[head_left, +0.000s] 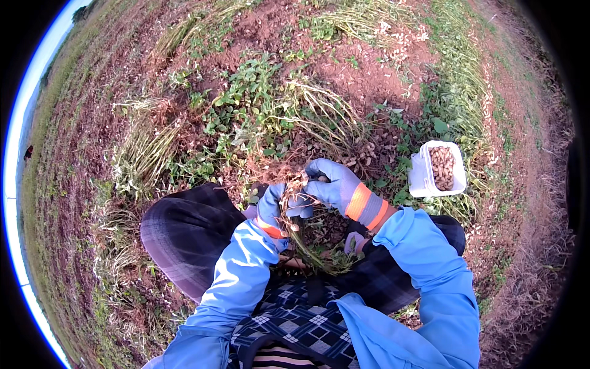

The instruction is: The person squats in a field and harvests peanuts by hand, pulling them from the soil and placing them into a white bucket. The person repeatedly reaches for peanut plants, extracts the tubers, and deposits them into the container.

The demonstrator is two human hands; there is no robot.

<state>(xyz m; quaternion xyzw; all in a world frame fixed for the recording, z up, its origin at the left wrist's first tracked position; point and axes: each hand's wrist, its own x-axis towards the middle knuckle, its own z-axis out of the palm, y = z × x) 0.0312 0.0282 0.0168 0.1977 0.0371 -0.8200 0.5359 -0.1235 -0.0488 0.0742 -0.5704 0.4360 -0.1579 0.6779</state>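
Observation:
Both hands wear grey-blue gloves with orange cuffs and meet in front of my lap. My left hand [270,208] is closed round an uprooted peanut plant [305,247]. Its tangled reddish roots [284,171] stick out above my fingers, and its green stems hang toward my lap. A pale pod shows on it below the left hand. Close against the roots, my right hand [335,184] has its fingers curled in; what they pinch is mostly hidden. To the right stands a white plastic tub [421,178] holding many peanuts in their shells [442,167].
Pulled plants lie in bunches on the reddish soil, one at the left [144,150] and another ahead [322,114]. Low green weeds [249,92] grow between them. A long row of plants [458,74] runs along the right. My crossed legs [187,237] frame the hands.

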